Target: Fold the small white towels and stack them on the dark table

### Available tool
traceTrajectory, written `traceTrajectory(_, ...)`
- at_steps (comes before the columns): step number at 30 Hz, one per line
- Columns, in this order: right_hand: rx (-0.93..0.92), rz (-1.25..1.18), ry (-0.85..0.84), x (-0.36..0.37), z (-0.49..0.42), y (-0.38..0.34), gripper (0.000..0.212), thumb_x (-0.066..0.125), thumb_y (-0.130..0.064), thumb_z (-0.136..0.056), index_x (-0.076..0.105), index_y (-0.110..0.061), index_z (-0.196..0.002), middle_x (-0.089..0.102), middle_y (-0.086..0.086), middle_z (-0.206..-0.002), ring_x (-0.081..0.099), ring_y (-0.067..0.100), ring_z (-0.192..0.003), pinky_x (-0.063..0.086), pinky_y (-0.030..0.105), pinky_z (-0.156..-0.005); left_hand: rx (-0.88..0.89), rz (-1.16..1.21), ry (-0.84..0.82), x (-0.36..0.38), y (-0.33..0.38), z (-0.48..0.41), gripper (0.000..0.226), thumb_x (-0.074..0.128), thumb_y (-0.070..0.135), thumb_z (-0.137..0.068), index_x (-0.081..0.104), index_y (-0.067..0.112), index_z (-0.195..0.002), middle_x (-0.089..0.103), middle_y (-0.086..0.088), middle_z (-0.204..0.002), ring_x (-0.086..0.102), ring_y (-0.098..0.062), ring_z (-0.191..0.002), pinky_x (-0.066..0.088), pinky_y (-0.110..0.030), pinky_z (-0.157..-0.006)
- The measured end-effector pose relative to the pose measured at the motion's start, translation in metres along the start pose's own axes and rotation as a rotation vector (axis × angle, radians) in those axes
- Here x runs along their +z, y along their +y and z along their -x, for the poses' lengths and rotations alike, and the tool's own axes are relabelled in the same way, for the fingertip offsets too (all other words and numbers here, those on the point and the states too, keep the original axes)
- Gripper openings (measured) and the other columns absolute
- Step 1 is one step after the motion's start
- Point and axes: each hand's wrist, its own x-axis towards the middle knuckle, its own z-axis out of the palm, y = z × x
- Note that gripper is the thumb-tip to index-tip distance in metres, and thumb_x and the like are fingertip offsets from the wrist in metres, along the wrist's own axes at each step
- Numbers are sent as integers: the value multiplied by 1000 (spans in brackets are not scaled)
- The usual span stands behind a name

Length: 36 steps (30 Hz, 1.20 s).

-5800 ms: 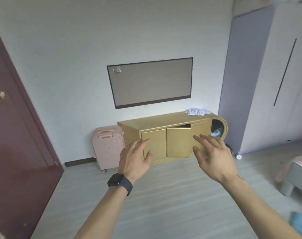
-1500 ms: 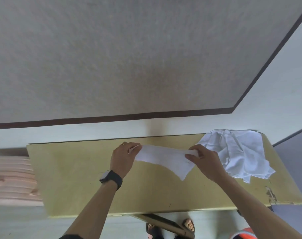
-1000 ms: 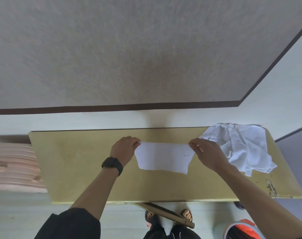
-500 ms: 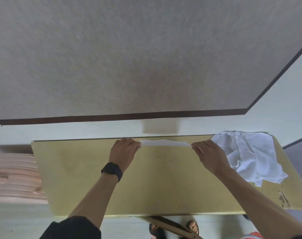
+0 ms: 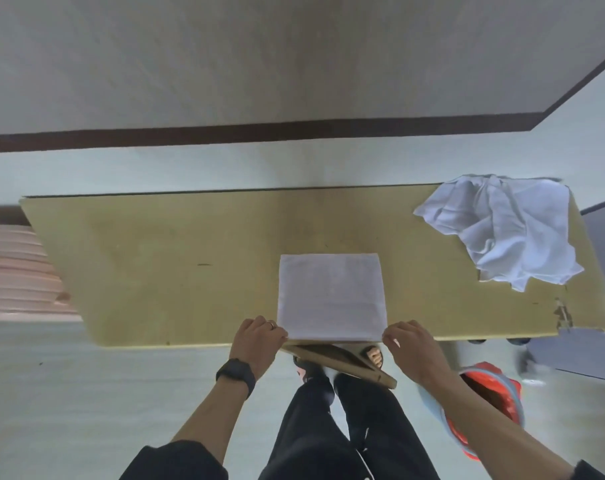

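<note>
My left hand (image 5: 259,344) and right hand (image 5: 412,348) each pinch a near corner of a white towel (image 5: 330,296), spread flat at the desk (image 5: 155,271) front edge. It looks almost square, its sides running straight away from me. Far right lies a crumpled towel pile (image 5: 502,230).

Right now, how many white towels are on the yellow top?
2 at least: a flat towel at the near edge; a crumpled heap at the far right, which may hide more.

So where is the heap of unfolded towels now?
In the head view, the heap of unfolded towels lies at the right end of the yellow cabinet top, right of the flat towel.
</note>
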Motion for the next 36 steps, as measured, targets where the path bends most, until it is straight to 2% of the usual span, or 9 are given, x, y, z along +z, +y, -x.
traceTrajectory(4, 47, -17, -77, 12, 20, 2, 25, 50, -27, -99, 72, -26, -110, 67, -13, -118, 51, 14, -112, 39, 24, -92, -21, 37, -106, 14, 7, 20, 25, 95, 29, -56, 75, 28, -70, 68, 10, -68, 64, -16, -70, 51, -29, -58)
traceTrajectory(6, 71, -55, -103, 10, 18, 1, 23, 52, -28, -98, 72, -26, -108, 68, -13, -116, 51, 13, -112, 40, 25, -91, -48, 108, -145, 10, 9, 20, 12, 75, 34, -85, 75, 26, -94, 72, 7, -93, 64, -18, -96, 49, -32, -79)
traceTrajectory(8, 114, -138, -95, 5, 8, 1, 20, 53, -30, -98, 72, -27, -104, 68, -13, -113, 53, 14, -111, 38, 25, -87, -127, 248, -168, 3, 7, 10, 23, 52, 38, -99, 70, 27, -111, 69, 9, -110, 56, -16, -112, 42, -30, -90)
traceTrajectory(13, 247, -446, 28, -24, -38, -3, 15, 63, -35, -95, 73, -29, -104, 68, -15, -97, 62, 7, -91, 40, 22, -78, -470, 726, -92, -25, -12, -41, 19, 63, 41, -93, 72, 29, -105, 71, 11, -95, 65, -10, -89, 50, -24, -76)
traceTrajectory(17, 358, -673, 160, -31, -82, -4, 14, 64, -34, -94, 73, -31, -105, 69, -9, -93, 64, 8, -87, 40, 11, -68, -562, 913, 56, -24, -30, -83, 11, 73, 36, -87, 75, 29, -96, 71, 13, -84, 66, -2, -82, 46, -12, -71)
traceTrajectory(23, 419, -757, 291, -13, -127, -4, 14, 64, -27, -93, 74, -28, -104, 69, -10, -92, 61, 3, -85, 37, -2, -66, -620, 883, 139, -3, -40, -122, 13, 68, 39, -90, 75, 38, -100, 68, 22, -80, 65, 1, -81, 42, -7, -67)
traceTrajectory(28, 371, -650, 328, -5, -135, -5, 14, 63, -21, -92, 75, -27, -98, 67, -9, -89, 58, -1, -81, 35, -2, -69, -628, 820, 112, 11, -43, -125, 18, 64, 44, -91, 74, 39, -106, 70, 18, -85, 65, -2, -84, 45, -12, -71)
traceTrajectory(32, 374, -617, 332, -6, -139, -7, 14, 62, -23, -92, 74, -29, -94, 66, -10, -86, 59, 0, -79, 36, 0, -67, -645, 770, 127, 12, -41, -127, 14, 63, 42, -92, 74, 38, -100, 71, 16, -85, 65, -8, -84, 52, -26, -76)
traceTrajectory(36, 374, -578, 354, -3, -142, -9, 13, 60, -23, -92, 71, -30, -91, 63, -6, -86, 59, 5, -79, 35, 2, -68, -645, 698, 121, 10, -38, -131, 11, 61, 39, -91, 70, 37, -97, 66, 17, -81, 61, -7, -84, 43, -22, -64)
